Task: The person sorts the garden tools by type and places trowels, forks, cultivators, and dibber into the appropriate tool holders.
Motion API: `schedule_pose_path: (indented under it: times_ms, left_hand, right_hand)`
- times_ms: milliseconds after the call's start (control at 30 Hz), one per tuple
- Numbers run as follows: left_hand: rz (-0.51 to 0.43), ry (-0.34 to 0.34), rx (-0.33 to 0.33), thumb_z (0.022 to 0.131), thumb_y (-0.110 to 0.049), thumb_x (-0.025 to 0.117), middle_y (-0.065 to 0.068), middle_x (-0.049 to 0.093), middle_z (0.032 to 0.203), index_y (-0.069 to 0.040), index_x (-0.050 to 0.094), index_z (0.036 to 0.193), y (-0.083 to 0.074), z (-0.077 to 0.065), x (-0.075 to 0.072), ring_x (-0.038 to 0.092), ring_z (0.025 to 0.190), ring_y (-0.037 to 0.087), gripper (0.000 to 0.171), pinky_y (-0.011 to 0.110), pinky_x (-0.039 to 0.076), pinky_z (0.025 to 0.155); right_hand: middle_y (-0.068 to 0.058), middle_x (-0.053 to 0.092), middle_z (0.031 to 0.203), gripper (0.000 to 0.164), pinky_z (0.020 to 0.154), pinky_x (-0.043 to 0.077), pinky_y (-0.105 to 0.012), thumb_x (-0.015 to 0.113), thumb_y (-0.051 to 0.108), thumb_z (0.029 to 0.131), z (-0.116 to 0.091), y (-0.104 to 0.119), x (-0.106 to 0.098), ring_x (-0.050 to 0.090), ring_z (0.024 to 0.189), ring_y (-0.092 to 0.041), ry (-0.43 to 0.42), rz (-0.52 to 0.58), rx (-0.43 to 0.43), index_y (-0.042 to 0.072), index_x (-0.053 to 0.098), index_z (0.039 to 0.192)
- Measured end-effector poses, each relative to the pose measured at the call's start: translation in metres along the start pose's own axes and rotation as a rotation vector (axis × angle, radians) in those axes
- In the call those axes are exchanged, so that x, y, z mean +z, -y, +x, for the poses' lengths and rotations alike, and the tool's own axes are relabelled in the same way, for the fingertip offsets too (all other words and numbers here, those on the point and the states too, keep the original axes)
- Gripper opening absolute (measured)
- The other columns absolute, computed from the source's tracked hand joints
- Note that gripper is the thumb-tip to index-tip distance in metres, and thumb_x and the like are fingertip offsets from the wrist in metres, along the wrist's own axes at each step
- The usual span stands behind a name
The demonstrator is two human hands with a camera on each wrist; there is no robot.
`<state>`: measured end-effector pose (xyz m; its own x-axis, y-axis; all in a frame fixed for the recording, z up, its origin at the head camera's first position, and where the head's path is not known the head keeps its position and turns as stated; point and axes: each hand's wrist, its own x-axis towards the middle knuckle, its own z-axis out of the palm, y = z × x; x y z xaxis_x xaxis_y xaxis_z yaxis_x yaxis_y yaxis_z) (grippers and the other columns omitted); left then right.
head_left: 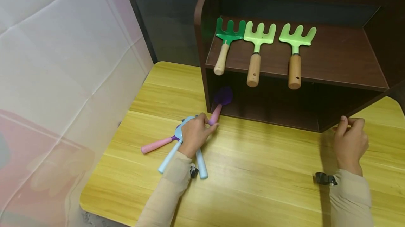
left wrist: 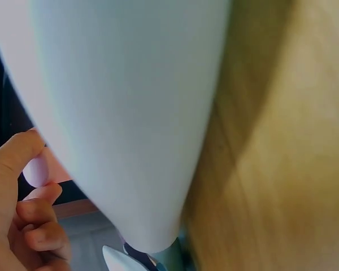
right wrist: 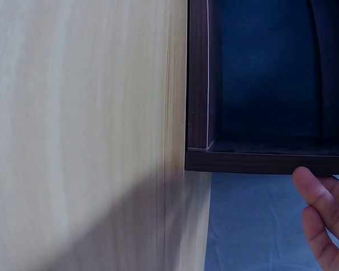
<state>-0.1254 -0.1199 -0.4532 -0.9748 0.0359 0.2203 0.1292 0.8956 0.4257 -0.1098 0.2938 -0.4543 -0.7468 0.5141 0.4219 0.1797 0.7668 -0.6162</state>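
Left hand pinches your trowel at left end of lower shelf, apparently placing it; right hand, fingers loose, at cabinet side. Next likely calls for gentle release.

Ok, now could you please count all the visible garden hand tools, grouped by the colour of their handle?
Green-headed hand forks with brown wooden handles: 3
Pink-handled tools with purple parts: 2
Light-blue-handled tools: 2
Total: 7
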Motion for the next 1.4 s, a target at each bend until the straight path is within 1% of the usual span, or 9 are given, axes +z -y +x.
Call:
schedule_pose_path:
  times_ms: [67, 100, 167, 267, 500, 700, 867, 1200, 1400]
  left_hand:
    - [0.005, 0.003, 0.011, 0.078, -0.047, 0.075, -0.001, 0.049, 0.052, -0.009, 0.062, 0.078, 0.0, 0.001, 0.001, 0.039, 0.045, 0.011, 0.041, 0.025, 0.025, 0.043]
    - [0.007, 0.005, 0.014, 0.078, -0.048, 0.075, -0.001, 0.048, 0.052, -0.009, 0.061, 0.078, 0.001, 0.002, 0.001, 0.039, 0.045, 0.011, 0.041, 0.025, 0.025, 0.043]
    - [0.012, 0.012, 0.017, 0.077, -0.048, 0.076, -0.001, 0.049, 0.053, -0.01, 0.061, 0.078, 0.001, 0.002, 0.002, 0.039, 0.045, 0.011, 0.041, 0.025, 0.025, 0.042]
    - [0.022, 0.04, 0.008, 0.076, -0.05, 0.076, -0.001, 0.051, 0.054, -0.011, 0.061, 0.079, 0.002, 0.003, 0.004, 0.041, 0.046, 0.012, 0.042, 0.026, 0.027, 0.043]
    - [0.033, 0.159, -0.06, 0.077, -0.056, 0.072, -0.002, 0.055, 0.057, -0.015, 0.06, 0.079, 0.002, 0.005, 0.007, 0.046, 0.048, 0.013, 0.043, 0.028, 0.032, 0.044]
    - [0.037, 0.203, -0.085, 0.075, -0.056, 0.074, -0.002, 0.057, 0.059, -0.016, 0.059, 0.078, 0.002, 0.006, 0.009, 0.049, 0.05, 0.013, 0.043, 0.029, 0.033, 0.045]
    - [0.039, 0.216, -0.096, 0.074, -0.055, 0.075, -0.002, 0.057, 0.059, -0.015, 0.059, 0.078, 0.003, 0.006, 0.01, 0.049, 0.049, 0.013, 0.043, 0.029, 0.033, 0.045]
    - [0.048, 0.205, -0.085, 0.072, -0.057, 0.076, -0.003, 0.058, 0.061, -0.016, 0.06, 0.08, 0.001, 0.006, 0.009, 0.049, 0.049, 0.013, 0.045, 0.028, 0.033, 0.044]
    - [0.049, 0.195, -0.091, 0.072, -0.056, 0.076, -0.002, 0.054, 0.056, -0.016, 0.061, 0.083, -0.001, 0.006, 0.005, 0.046, 0.048, 0.013, 0.045, 0.028, 0.031, 0.043]
  right_hand:
    - [0.019, 0.07, 0.071, 0.042, 0.064, 0.035, -0.055, 0.041, 0.033, 0.101, -0.001, 0.001, 0.0, 0.062, 0.086, -0.051, 0.002, -0.001, -0.003, -0.007, 0.052, 0.111]
    - [0.001, 0.074, 0.077, 0.042, 0.064, 0.035, -0.055, 0.04, 0.033, 0.101, -0.001, 0.001, 0.0, 0.062, 0.086, -0.051, 0.002, -0.007, -0.006, -0.007, 0.052, 0.111]
    - [-0.028, 0.067, 0.089, 0.042, 0.064, 0.035, -0.055, 0.04, 0.032, 0.102, -0.002, 0.002, 0.0, 0.062, 0.086, -0.051, 0.003, -0.017, -0.013, -0.007, 0.052, 0.111]
    - [-0.028, 0.067, 0.088, 0.042, 0.064, 0.035, -0.056, 0.039, 0.032, 0.102, -0.003, 0.001, 0.001, 0.062, 0.086, -0.052, 0.007, -0.017, -0.015, -0.007, 0.052, 0.111]
    - [-0.028, 0.068, 0.088, 0.043, 0.065, 0.035, -0.058, 0.039, 0.033, 0.102, -0.005, 0.001, 0.0, 0.06, 0.087, -0.054, 0.021, -0.018, -0.003, -0.006, 0.051, 0.112]
    - [-0.028, 0.068, 0.087, 0.042, 0.065, 0.035, -0.059, 0.039, 0.033, 0.102, -0.005, 0.0, 0.0, 0.06, 0.086, -0.054, 0.017, -0.02, -0.007, -0.006, 0.052, 0.111]
    - [-0.028, 0.068, 0.087, 0.042, 0.064, 0.034, -0.058, 0.039, 0.033, 0.102, -0.005, 0.0, 0.0, 0.06, 0.087, -0.054, 0.015, -0.02, -0.009, -0.006, 0.052, 0.111]
    - [-0.028, 0.068, 0.087, 0.042, 0.065, 0.034, -0.058, 0.039, 0.033, 0.102, -0.003, 0.0, -0.001, 0.06, 0.086, -0.053, 0.011, -0.015, -0.024, -0.006, 0.051, 0.112]
    - [-0.029, 0.068, 0.087, 0.042, 0.064, 0.034, -0.059, 0.04, 0.032, 0.102, -0.001, 0.0, -0.002, 0.059, 0.086, -0.055, 0.004, -0.016, -0.034, -0.007, 0.051, 0.111]
